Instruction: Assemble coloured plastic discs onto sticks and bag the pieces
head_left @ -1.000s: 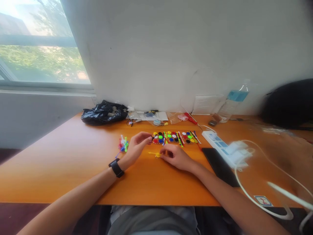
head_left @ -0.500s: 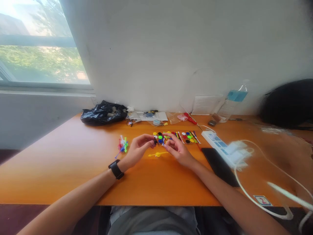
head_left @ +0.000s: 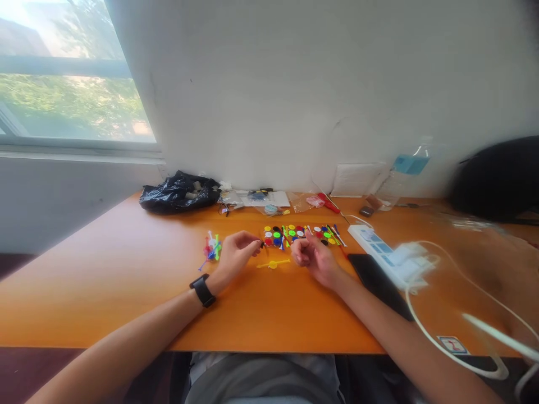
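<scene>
Between the thumb and fingertips of my left hand (head_left: 239, 253) is a small black plastic piece (head_left: 263, 244), with what looks like a thin stem. My right hand (head_left: 316, 259) hovers apart from it, fingers curled in and thumb raised; whether anything is inside the curl is hidden. Below and between the hands lies a yellow arrow-shaped piece with a round disc (head_left: 273, 264). Behind them, coloured discs (head_left: 276, 235) sit in rows with thin plastic sticks (head_left: 336, 235) beside them. A cluster of red, white, green and blue arrow pieces (head_left: 211, 249) lies left of my left hand.
A black plastic bag (head_left: 179, 193) and small packets (head_left: 272, 209) lie along the wall. To the right are a white power strip (head_left: 374, 249) with cables, a dark flat phone-like slab (head_left: 376, 283), a plastic bottle (head_left: 410, 164) and a large black object (head_left: 501, 177).
My right hand has drawn back to the right, away from the black piece, and its fingers have curled in. My left hand still pinches the piece, slightly farther left.
</scene>
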The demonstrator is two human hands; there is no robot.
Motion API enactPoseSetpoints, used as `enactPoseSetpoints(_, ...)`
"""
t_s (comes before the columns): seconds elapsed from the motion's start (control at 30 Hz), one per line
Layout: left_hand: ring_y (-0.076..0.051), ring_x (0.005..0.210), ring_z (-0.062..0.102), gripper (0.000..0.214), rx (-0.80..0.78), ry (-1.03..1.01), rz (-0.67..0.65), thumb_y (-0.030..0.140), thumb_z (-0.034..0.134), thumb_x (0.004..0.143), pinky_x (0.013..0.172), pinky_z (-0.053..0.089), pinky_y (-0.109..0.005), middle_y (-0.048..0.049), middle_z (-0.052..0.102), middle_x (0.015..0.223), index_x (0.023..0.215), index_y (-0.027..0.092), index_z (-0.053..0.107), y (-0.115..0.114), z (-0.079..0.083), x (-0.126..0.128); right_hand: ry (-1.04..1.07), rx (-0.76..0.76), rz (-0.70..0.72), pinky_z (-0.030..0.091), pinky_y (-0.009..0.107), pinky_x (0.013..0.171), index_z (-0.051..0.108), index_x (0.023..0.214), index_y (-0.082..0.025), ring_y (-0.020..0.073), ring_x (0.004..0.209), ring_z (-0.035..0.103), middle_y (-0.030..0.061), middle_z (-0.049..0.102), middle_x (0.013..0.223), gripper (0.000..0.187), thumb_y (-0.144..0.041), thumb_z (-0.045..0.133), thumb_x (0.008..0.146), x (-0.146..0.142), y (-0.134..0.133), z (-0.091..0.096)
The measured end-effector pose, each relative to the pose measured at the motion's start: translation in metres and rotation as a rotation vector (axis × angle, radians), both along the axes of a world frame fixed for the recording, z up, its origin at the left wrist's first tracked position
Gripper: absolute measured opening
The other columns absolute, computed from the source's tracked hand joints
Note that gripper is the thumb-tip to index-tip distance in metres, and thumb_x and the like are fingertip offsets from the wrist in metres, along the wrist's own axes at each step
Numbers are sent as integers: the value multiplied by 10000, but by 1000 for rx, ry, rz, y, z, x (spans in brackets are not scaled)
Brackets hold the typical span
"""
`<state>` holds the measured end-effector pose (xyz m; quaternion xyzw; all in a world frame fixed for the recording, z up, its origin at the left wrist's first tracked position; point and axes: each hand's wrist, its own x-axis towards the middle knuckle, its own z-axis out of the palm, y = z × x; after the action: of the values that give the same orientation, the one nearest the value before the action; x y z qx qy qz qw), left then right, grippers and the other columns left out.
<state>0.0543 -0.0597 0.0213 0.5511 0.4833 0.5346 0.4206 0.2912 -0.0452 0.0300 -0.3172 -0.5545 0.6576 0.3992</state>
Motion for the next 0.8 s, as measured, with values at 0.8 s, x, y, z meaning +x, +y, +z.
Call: enactPoseSetpoints(0.8, -155, 632, 625, 124, 13, -25, -21, 265, 681, 826, 611, 486, -259, -26, 682, 662, 789, 152, 715, -3, 2, 1, -67, 42, -80, 174, 315, 549, 564, 580, -202, 134, 540, 213, -25, 279, 551, 713, -814, 427, 921, -1, 1, -1)
